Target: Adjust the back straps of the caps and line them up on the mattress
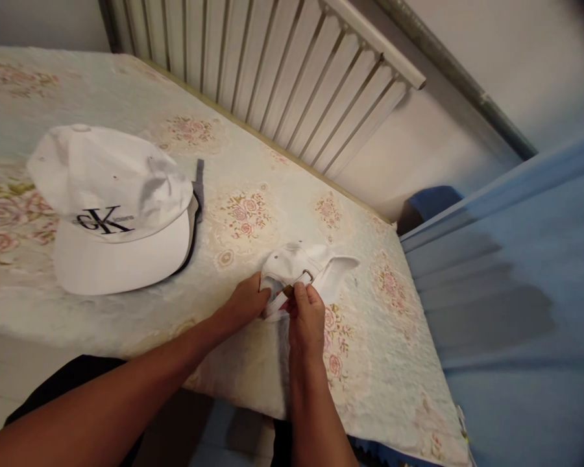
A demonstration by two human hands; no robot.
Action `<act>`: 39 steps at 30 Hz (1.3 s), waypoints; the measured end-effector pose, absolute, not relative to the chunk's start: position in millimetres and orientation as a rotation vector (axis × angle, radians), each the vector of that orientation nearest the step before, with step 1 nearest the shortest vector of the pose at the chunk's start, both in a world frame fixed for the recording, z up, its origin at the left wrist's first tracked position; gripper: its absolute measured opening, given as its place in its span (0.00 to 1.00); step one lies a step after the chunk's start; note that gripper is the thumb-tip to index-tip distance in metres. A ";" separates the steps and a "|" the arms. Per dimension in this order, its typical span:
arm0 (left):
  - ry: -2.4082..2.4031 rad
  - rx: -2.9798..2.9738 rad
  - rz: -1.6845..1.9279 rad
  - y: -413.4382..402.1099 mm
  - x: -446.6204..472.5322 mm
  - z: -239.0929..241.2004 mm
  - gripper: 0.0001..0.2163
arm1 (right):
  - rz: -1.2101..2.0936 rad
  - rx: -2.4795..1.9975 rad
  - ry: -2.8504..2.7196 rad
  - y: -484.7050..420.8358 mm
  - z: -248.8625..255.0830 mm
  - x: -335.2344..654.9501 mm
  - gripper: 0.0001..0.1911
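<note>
The white cap (pixel 283 261) was held on or just above the flowered quilt (pixel 394 376), its back opening turned toward the person and its brim (pixel 341 264) pointed to the right. By the left hand (pixel 248 301) the cap was gripped at the left side of that opening; how the hidden fingers were curled there could not be told. By the right hand (pixel 308 319) the strap (pixel 276 302) was pinched between thumb and fingers, just beside the metal buckle (pixel 309 275). For work at so small a fitting, a firm left grip was judged to matter most, since soft cloth could be dragged along by any tug. The strap was best moved in line with the buckle, flat and without twist, as a slanted pull could make it bunch or bind against the frame. The pinch was judged well placed close to the metal, where short, light movements could be steered easily. The other cap (pixel 111 175) was placed well apart, to the left on the quilt.
</note>
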State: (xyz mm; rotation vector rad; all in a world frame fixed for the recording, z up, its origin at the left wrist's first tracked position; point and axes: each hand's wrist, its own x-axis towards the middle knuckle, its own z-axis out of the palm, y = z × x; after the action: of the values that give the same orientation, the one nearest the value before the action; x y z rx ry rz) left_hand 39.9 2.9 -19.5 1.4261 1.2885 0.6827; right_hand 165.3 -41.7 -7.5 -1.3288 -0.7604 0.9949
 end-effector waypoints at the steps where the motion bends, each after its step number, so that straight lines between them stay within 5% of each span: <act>1: 1.286 1.432 0.690 2.6 40.1 -19.7 0.12 | 0.994 -1.326 -0.743 -41.4 -6.9 164.9 0.17; 32: 1.301 1.484 0.666 3.4 41.2 -19.6 0.12 | 1.035 -1.278 -0.726 -40.9 -2.6 166.8 0.11; 39: 1.318 1.492 0.622 2.8 41.5 -19.5 0.11 | 0.980 -1.334 -0.770 -38.2 -4.7 174.0 0.16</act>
State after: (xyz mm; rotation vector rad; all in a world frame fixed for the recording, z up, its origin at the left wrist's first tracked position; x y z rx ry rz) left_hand 41.5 2.8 -19.5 1.4917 1.3177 0.6223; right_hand 174.0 -38.2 -4.7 -1.3344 -0.7704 0.9799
